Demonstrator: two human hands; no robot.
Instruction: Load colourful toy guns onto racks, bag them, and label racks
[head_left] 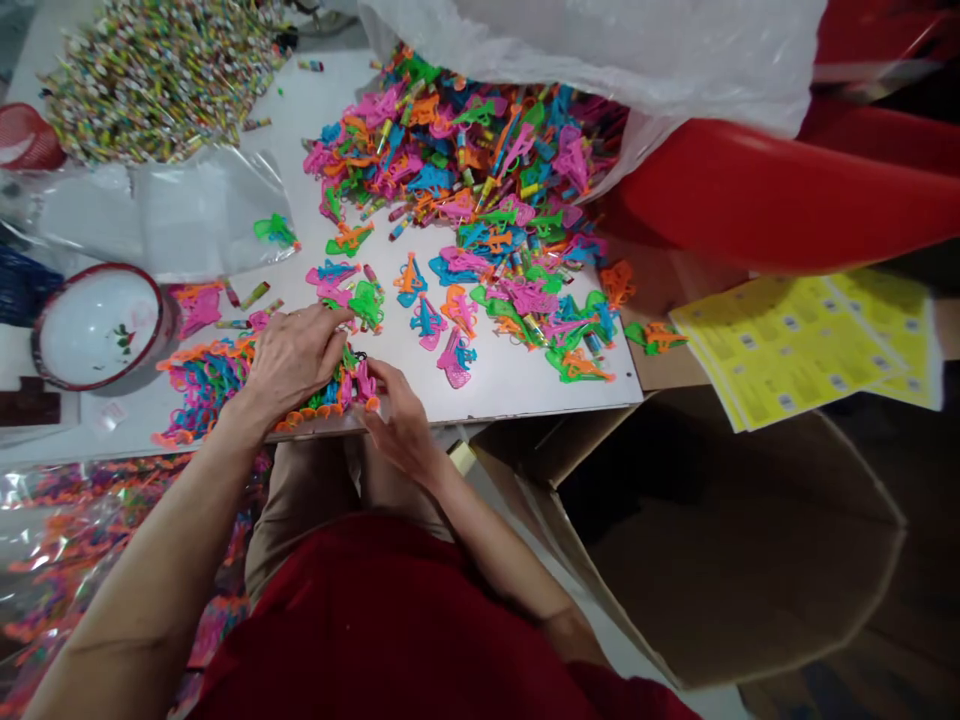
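Note:
A tight row of small plastic toy guns (214,385), in pink, blue, green and orange, lines the table's front edge. My left hand (292,362) lies over this row with its fingers curled down around the toys; some fingertips are hidden. At the row's right end, my right hand (401,418) has its thumb and fingers against a pink toy gun (365,382). Just beyond my left fingertips is a loose green toy gun (366,303). Further right on the table, a pink toy gun (455,360) lies among other loose ones.
A heap of toy guns (450,150) spills from a white plastic bag (615,50). Small coloured tubes (165,80) are piled at back left, near a clear bag (202,210) and an enamel bowl (97,330). An open carton (847,620) and yellow printed sheets (795,340) are right.

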